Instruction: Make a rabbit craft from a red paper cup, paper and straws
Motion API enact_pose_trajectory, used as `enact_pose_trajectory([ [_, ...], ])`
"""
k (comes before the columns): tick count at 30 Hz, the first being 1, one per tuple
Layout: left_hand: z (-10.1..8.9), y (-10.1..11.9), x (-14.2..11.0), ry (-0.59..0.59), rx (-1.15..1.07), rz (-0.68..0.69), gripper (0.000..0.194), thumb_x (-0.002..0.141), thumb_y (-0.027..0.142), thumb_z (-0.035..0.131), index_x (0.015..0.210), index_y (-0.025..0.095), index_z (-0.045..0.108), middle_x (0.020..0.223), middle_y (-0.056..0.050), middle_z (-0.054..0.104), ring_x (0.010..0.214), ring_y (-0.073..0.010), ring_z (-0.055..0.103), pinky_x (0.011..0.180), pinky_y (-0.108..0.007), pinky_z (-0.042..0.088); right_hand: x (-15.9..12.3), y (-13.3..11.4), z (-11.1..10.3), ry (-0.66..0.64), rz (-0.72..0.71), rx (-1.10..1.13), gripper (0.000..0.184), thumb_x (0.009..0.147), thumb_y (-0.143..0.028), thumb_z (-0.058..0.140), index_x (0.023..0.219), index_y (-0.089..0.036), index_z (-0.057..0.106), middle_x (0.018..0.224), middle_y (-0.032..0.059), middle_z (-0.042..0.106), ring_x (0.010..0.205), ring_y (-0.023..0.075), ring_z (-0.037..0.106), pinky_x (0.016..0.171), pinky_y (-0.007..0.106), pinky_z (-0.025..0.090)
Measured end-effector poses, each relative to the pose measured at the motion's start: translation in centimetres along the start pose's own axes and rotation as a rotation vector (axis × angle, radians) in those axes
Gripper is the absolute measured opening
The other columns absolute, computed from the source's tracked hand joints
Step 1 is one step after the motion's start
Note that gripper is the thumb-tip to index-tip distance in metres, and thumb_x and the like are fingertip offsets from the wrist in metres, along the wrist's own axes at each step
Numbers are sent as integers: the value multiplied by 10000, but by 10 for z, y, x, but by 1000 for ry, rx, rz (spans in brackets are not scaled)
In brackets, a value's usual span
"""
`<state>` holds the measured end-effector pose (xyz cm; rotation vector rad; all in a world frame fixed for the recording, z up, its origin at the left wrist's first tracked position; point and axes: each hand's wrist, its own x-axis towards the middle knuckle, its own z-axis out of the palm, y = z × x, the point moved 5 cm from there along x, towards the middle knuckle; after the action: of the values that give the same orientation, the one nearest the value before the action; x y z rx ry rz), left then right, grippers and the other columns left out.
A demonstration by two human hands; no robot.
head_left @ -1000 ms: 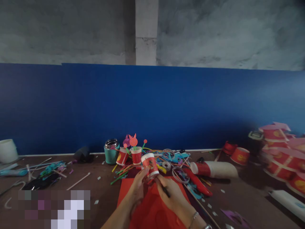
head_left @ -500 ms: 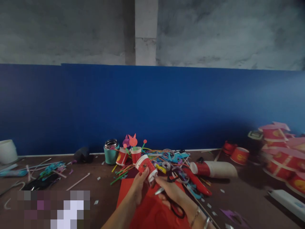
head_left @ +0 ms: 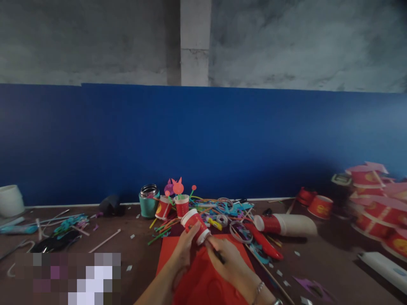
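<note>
Pinching the cup [head_left: 200, 230], the left hand [head_left: 185, 245] risks denting it if the right hand [head_left: 229, 259], clutching a dark tool [head_left: 219, 256], slips.

Black tool [head_left: 219, 256] mostly hidden, perhaps scissors; white container [head_left: 11, 202] cut off.

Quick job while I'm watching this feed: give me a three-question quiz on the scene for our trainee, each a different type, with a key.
1. Which hand grips the red side of the held cup?
2. True or false: the long cup stack lies on its side on the table.
3. Fill in the colour: in the picture, the jar to the left of the upright cup with cut-outs above it is ____.

Key:
1. The left hand.
2. True.
3. Turquoise.
</note>
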<state>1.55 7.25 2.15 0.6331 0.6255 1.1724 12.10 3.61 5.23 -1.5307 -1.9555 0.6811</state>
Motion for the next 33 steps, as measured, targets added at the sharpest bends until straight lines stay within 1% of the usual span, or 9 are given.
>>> enact_pose_trajectory([
  [4, -8, 2, 4, 97, 36, 91, 320, 573, 372, 803, 674, 144, 602, 560, 27, 583, 495, -90, 507, 529, -222, 397, -2, -8, -3, -37, -1, -432, 288, 887, -259, 342, 944, -197, 617, 760, 110, 700, 676, 237, 645, 501, 267, 248],
  [8, -12, 4, 5, 162, 85, 125, 341, 556, 368, 813, 718, 141, 617, 611, 8, 618, 536, -101, 544, 546, -221, 423, -1, -10, -2, -61, 3, -443, 303, 894, -256, 329, 967, -199, 618, 740, 110, 696, 663, 242, 641, 498, 271, 243],
  [14, -9, 3, 6, 117, 41, 140, 382, 588, 466, 770, 640, 136, 584, 511, 19, 560, 437, -85, 485, 432, -204, 353, 3, 6, 9, -52, 74, 235, 290, 879, -388, 407, 767, -200, 598, 609, 21, 595, 565, 156, 548, 527, 240, 350],
  [18, -2, 2, 4, 25, 22, 130, 436, 647, 546, 695, 619, 125, 583, 474, 17, 537, 379, -66, 418, 388, -200, 301, 5, 13, 26, -237, 278, 571, 375, 894, -463, 296, 824, -213, 566, 384, -77, 387, 290, 92, 333, 359, 197, 258],
  [21, -3, 3, 2, 31, -10, 126, 423, 663, 540, 688, 651, 125, 610, 475, 23, 540, 410, -71, 454, 453, -199, 362, 1, 11, 38, -432, 478, 1014, 373, 909, -419, 249, 798, -203, 532, 358, -106, 313, 247, 67, 240, 323, 174, 220],
  [24, -2, 4, 2, 36, -27, 99, 433, 647, 554, 693, 693, 128, 635, 485, 7, 568, 472, -115, 532, 524, -227, 414, -1, 5, 41, -530, 523, 1197, 421, 918, -420, 205, 734, -189, 506, 366, -116, 254, 248, 56, 194, 320, 176, 220],
  [26, -1, 6, 2, 45, -25, 85, 437, 625, 550, 712, 712, 128, 636, 528, -16, 610, 533, -153, 584, 560, -250, 433, 0, 6, 37, -463, 471, 1112, 402, 907, -454, 245, 772, -188, 515, 380, -115, 281, 255, 55, 212, 328, 180, 232],
  [29, 1, 7, 1, 22, -34, 52, 437, 620, 531, 724, 744, 122, 630, 623, -49, 656, 624, -190, 621, 584, -269, 437, 3, 7, 24, -239, 299, 708, 376, 881, -498, 317, 838, -198, 540, 399, -89, 373, 288, 85, 318, 351, 207, 251],
  [33, 2, 6, -1, -19, -92, 41, 374, 634, 481, 735, 724, 141, 605, 602, -9, 623, 582, -143, 578, 570, -244, 414, 1, -2, 6, -16, 83, 170, 277, 869, -405, 409, 852, -208, 603, 571, 13, 572, 524, 166, 538, 487, 253, 310],
])
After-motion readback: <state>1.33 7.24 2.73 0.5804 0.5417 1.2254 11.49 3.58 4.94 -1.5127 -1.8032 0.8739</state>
